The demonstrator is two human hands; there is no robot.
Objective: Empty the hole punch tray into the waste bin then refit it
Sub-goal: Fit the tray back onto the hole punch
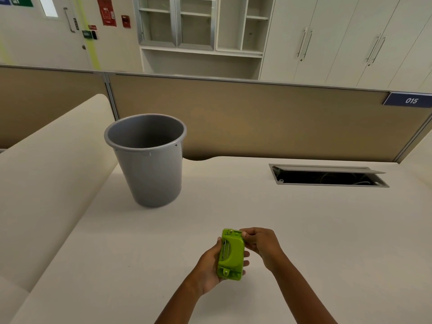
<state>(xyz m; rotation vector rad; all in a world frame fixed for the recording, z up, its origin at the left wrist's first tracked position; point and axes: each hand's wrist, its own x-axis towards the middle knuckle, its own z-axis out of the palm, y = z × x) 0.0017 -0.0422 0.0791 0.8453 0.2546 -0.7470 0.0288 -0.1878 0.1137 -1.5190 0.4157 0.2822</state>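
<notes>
We can read only one marking for sure: the white number "015" on a dark blue plate (408, 100) fixed at the right end of the desk's tan partition (233, 127). On the far wall we see a red notice (106, 11) and green signs (22, 1) near the door (46, 31), but their lettering is too small and blurred for us to read.

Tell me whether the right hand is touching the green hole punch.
Touching. The head view shows the right hand pinching the top edge of the hole punch.
</notes>
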